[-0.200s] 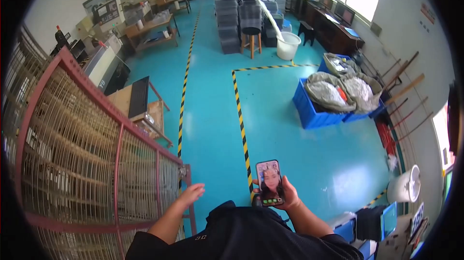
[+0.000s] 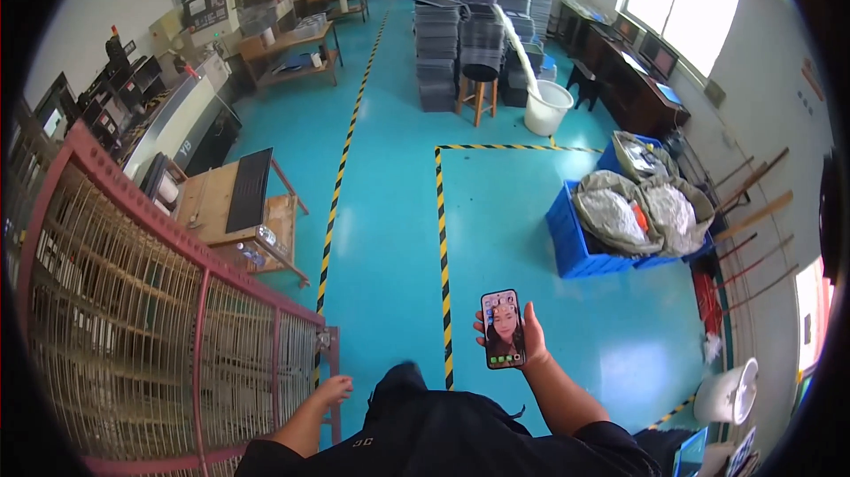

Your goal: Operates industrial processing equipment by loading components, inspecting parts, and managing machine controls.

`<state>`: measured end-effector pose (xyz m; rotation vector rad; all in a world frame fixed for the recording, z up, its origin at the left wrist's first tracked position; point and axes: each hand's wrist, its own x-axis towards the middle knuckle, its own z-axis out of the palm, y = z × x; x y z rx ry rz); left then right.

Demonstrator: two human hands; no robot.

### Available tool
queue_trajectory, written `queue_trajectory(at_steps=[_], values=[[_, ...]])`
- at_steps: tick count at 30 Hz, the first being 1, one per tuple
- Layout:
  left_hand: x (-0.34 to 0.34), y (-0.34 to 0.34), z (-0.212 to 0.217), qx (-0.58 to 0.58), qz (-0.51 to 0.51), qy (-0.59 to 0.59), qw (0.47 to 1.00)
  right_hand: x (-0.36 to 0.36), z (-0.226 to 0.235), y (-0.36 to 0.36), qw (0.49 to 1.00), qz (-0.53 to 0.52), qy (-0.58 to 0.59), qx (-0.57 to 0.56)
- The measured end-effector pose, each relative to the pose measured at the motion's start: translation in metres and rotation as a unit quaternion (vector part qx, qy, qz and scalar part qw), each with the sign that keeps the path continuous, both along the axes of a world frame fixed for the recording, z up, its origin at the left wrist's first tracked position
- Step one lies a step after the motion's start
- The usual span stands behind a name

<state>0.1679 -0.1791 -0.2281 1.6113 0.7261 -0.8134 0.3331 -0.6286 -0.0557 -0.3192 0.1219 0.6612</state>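
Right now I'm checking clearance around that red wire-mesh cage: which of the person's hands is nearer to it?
Left. The left hand hangs right beside the red wire-mesh cage at its corner post; the right hand holds a phone well off to the right.

The left hand (image 2: 334,388) now sits lower and closer to the body than 0.2 s ago, its fingers curled rather than spread, just beside the red mesh cage (image 2: 204,335). The right hand (image 2: 528,341) carries the phone (image 2: 503,329) slightly higher and further right. The view itself shifts a little forward.
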Motion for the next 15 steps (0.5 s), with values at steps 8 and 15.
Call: queue_trajectory(at_steps=[8, 15], values=[[0.233, 0.053, -0.043, -0.042, 0.072, 0.074, 0.994, 0.330, -0.116, 0.043, 0.842, 0.229, -0.001, -0.489], [0.550, 0.168, -0.008, 0.049, 0.055, -0.113, 0.991, 0.448, -0.246, 0.060, 0.620, 0.395, -0.075, -0.674]])
